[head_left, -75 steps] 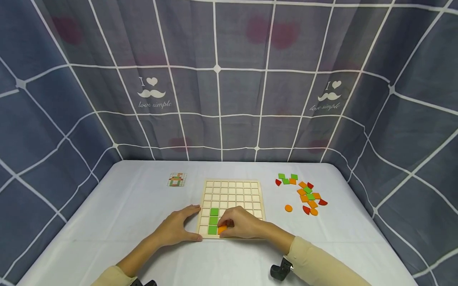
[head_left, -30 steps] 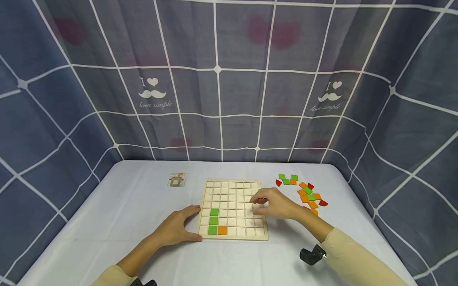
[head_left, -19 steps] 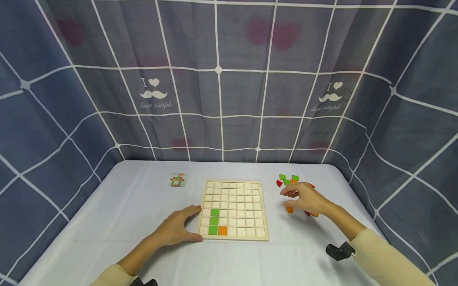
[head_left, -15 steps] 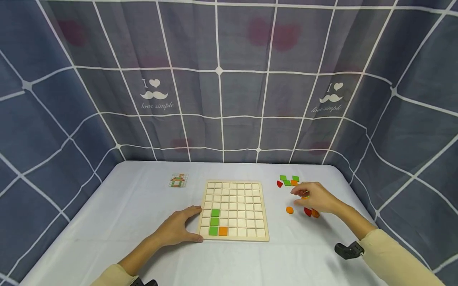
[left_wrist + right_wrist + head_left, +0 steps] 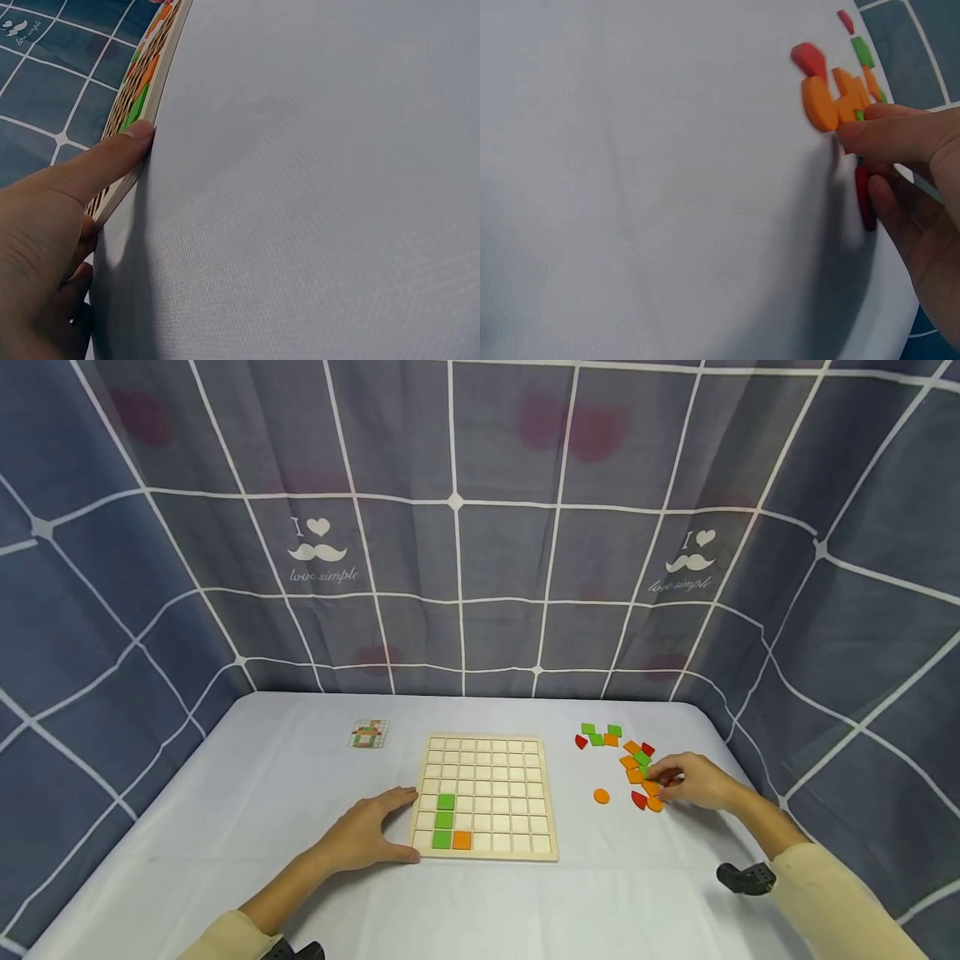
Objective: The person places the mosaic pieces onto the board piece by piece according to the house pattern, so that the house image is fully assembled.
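Observation:
A pale wooden grid board [image 5: 497, 797] lies mid-table. Its lower left part holds a column of three green squares [image 5: 444, 820] and, beside the lowest one, an orange square [image 5: 461, 841]. My left hand [image 5: 367, 832] is spread along the board's left side, thumb at the near corner and fingertips at the edge; the left wrist view shows the thumb [image 5: 120, 159] against the rim. My right hand [image 5: 693, 781] reaches into the loose tiles, thumb and forefinger close together over green and orange squares [image 5: 635, 776]. I cannot tell whether a tile is pinched. A red tile [image 5: 865, 199] lies beneath its fingers.
A small pattern card [image 5: 368, 734] lies behind the board, to the left. More green squares [image 5: 588, 728] and a red quarter-round tile [image 5: 581, 742] lie at the back right. One orange disc [image 5: 602, 796] sits apart between board and pile. A checked curtain [image 5: 495, 552] surrounds the table.
My right hand has left the orange square in the board's bottom row and moved right, over to the loose tiles. The left hand has stayed at the board's edge.

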`<state>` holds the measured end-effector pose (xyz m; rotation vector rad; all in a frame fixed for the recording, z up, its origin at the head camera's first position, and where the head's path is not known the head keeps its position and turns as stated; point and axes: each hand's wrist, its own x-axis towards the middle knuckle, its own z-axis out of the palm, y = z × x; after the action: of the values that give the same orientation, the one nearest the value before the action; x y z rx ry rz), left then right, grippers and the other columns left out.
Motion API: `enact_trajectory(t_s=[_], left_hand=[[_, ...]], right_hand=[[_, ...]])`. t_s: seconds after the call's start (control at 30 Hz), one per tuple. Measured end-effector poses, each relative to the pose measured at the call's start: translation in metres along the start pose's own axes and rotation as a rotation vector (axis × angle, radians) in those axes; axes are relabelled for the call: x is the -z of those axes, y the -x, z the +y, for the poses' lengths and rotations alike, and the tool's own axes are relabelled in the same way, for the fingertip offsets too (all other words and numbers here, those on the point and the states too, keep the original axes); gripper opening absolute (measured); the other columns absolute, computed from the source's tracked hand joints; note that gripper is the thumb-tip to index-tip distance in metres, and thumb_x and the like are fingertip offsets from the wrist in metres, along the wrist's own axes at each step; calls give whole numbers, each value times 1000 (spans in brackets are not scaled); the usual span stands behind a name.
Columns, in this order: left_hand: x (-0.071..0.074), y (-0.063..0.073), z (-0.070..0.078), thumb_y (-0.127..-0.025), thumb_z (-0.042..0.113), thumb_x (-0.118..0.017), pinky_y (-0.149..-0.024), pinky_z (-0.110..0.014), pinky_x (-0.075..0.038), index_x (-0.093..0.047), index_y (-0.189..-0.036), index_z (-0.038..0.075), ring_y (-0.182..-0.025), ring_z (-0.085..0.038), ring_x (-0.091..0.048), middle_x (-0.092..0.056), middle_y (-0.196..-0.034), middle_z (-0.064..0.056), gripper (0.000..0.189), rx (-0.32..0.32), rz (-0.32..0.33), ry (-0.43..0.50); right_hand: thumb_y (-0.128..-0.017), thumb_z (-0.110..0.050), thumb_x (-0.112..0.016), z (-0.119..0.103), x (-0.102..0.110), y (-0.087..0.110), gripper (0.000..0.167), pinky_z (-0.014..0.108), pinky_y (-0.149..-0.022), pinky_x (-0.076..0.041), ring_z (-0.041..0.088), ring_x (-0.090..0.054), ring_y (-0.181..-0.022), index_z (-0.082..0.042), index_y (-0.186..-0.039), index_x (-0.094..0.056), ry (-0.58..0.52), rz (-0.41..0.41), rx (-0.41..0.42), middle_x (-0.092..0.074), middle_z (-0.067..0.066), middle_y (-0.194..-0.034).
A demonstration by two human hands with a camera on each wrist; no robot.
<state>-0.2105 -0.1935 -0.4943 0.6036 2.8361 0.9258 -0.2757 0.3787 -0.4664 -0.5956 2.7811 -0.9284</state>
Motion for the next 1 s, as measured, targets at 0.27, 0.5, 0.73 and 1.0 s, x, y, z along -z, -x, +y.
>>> enact_trajectory(t_s=[0.27,0.5,0.73,1.0], left_hand=[[0,6,-3,-66,57,-93,-113,-57,-38,-57,-147,7,-142,-37,-45,-53,-152,-10,101,-18,4,8],[-3,3,-4,-67,60,-91,-113,-58,-38,-57,-148,10,-142,-36,-45,-53,-153,-7,101,-27,2,14],[-2,0,-2,-67,59,-92,-113,-60,-37,-57,-148,8,-143,-38,-43,-52,-154,-9,102,-18,6,20],[-1,2,-6,-68,60,-91,-113,-59,-37,-56,-148,8,-143,-37,-44,-51,-154,-9,102,-14,6,20]], right_hand=[[-82,-2,-85,4,-7,0,21,27,-75,-57,17,-60,-83,-6,-101,-78,62,-3,16,-69,0,-96],[-79,-4,-85,2,-6,3,18,25,-67,-52,16,-58,-77,-8,-95,-77,92,-6,-42,-65,-4,-86],[-78,-6,-86,6,-7,1,19,25,-64,-51,15,-57,-74,-9,-94,-77,98,20,-61,-64,-6,-79],[-78,-4,-83,-3,-9,-9,19,25,-63,-51,15,-56,-73,-6,-96,-77,103,76,-50,-64,-6,-78]])
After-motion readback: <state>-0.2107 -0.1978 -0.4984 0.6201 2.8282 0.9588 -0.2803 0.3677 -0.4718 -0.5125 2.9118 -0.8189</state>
